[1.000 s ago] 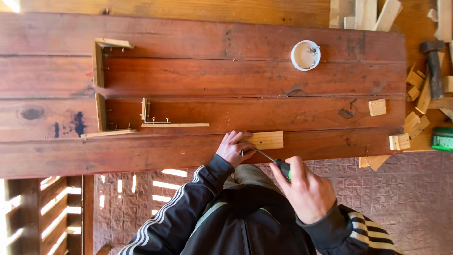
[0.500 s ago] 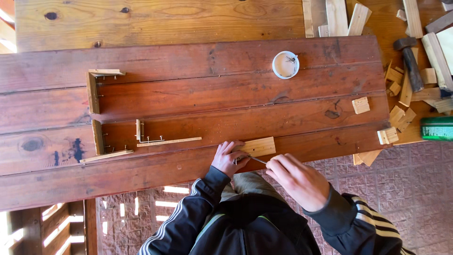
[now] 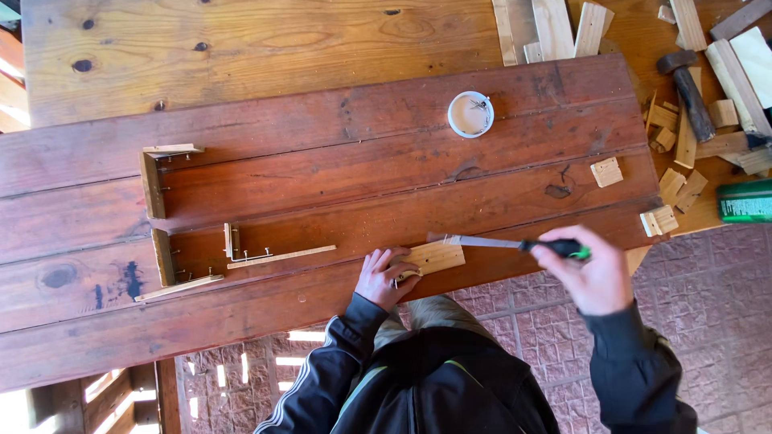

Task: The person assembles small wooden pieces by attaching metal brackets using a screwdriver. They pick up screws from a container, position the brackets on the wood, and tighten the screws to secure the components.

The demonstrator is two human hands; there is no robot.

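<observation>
My left hand presses a small pale wooden piece flat on the dark red plank table, near its front edge. My right hand grips the black and green handle of a thin metal tool. The tool lies level, its blade tip reaching the top edge of the wooden piece. My dark sleeves with white stripes fill the bottom of the view.
A partly nailed frame of thin slats lies at the table's left. A small white cup stands farther back. A hammer, several wood scraps and a green container lie at the right. Brick floor is below.
My right hand has swung out to the right and lifted, bringing the tool level with its tip at the wooden piece. My left hand stays on the piece. The view has shifted.
</observation>
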